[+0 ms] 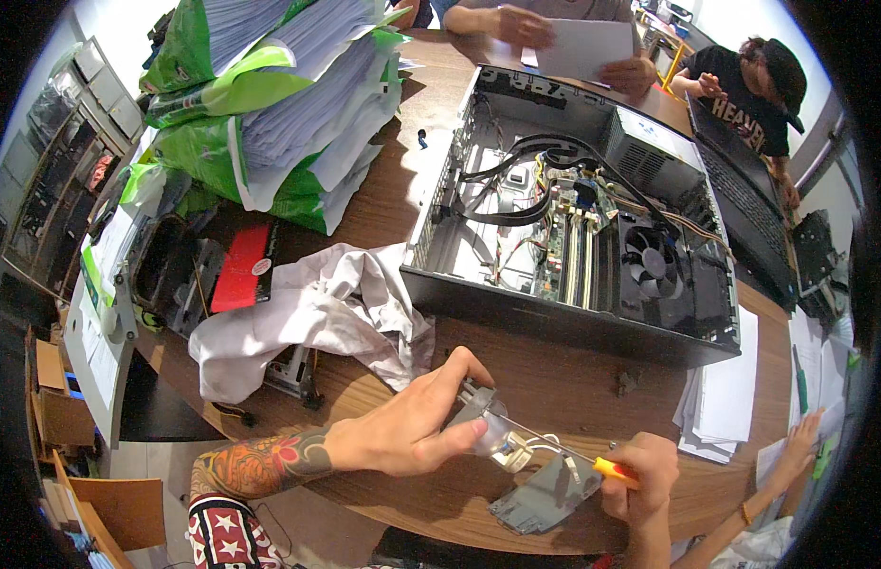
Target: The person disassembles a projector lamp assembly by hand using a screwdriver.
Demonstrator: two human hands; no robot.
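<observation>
Near the front of the table, my left hand [398, 431] is closed around a small grey housing with a shiny, rounded metal part [495, 442] and white wires at its lower end. My right hand [646, 474] grips a screwdriver [615, 471] by its yellow handle. The thin shaft reaches left to the grey housing; where exactly its tip sits is hidden. Beneath the wires, between my hands, a flat grey plate [540, 498] lies on the wooden table. Just behind my hands stands an opened black computer case [563, 321], showing its fan, memory sticks and cables.
A crumpled pale cloth [308, 318] and a red box [244, 266] lie left of the case. Paper stacks in green wrappers [298, 123] rise behind them. White sheets [720, 398] and a co-worker's arm [786, 465] are at right. Across the table, another person handles paper [582, 47].
</observation>
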